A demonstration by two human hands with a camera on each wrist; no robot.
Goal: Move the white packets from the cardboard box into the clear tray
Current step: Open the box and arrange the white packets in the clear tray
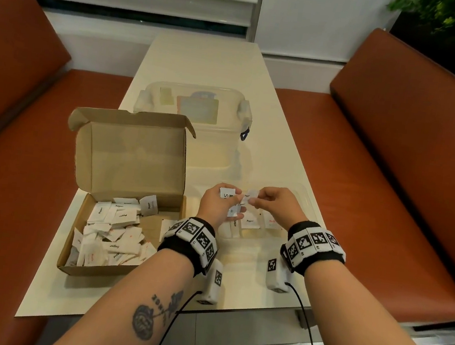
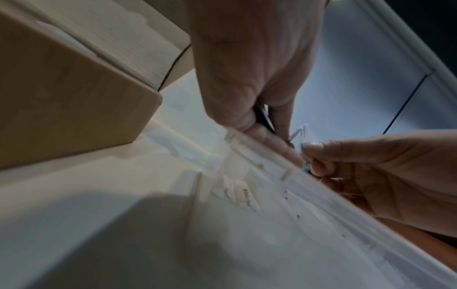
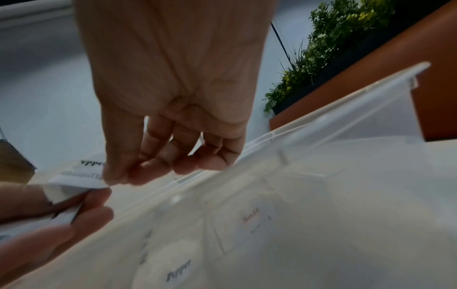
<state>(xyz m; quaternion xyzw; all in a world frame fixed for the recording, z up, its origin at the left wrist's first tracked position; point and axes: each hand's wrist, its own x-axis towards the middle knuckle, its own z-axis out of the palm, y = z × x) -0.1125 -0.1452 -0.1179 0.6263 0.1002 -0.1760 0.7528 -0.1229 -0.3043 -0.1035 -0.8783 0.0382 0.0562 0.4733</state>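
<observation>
A pale table [image 1: 201, 64] runs between two orange benches [image 1: 411, 142], a white wall behind and a plant [image 3: 331, 50] at the far right corner; the box [image 1: 128, 178] sits open at the table's left edge, lid up, packets [image 1: 109, 232] heaped loose inside; a lidded tub [image 1: 194, 106] stands behind it. The tray [image 1: 306, 204] lies at the right edge near the person, a few packets flat on its floor, one marked Pepper [image 3: 178, 272], one Salt [image 3: 251, 215]. Both hands meet above the tray's left side; the left hand [image 1: 221, 204] curls round a small stack of packets [image 1: 226, 194], thumb on top; the right hand [image 1: 272, 200] pinches a Pepper packet [image 1: 247, 196] by its corner between thumb and forefinger [image 3: 118, 170], the other fingers loosely bent; that packet touches the stack, partly drawn off it. These packets look light, thin and limp, probably a bit slick against each other; a pinch at an edge or corner should do, though a loose grip on the stack could let several slide out; most of the packets remain in the box.
</observation>
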